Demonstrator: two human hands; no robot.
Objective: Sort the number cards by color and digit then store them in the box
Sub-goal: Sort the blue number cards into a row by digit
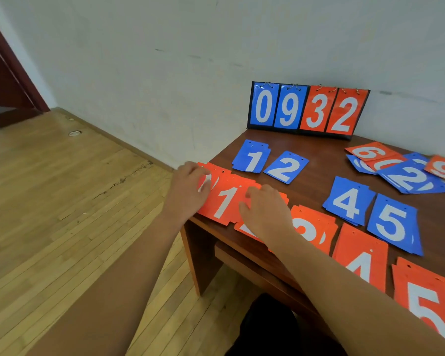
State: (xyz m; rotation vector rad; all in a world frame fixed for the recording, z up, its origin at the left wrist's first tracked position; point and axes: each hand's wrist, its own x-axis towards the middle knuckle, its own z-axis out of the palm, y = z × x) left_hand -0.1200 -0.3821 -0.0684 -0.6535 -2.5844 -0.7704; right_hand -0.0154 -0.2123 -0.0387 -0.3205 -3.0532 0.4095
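Red and blue number cards lie in piles on a brown table [316, 150]. My left hand [188, 188] grips the left edge of the red 1 pile [225, 204] and partly covers a red 0 card [206, 179]. My right hand [265, 211] pinches the same pile's right edge and hides most of a red card [246, 230] below it. Red 3 [311, 231], red 4 [361, 258] and red 5 [425, 301] piles run along the front edge. Blue 1 [252, 156], blue 2 [285, 167], blue 4 [348, 200] and blue 5 [393, 223] piles lie behind them. No box is in view.
A flip scoreboard [307, 109] showing 0 9 3 2 stands against the wall at the table's back. A loose heap of mixed cards [406, 173] lies at the right. The table's left edge drops to a wooden floor [75, 201].
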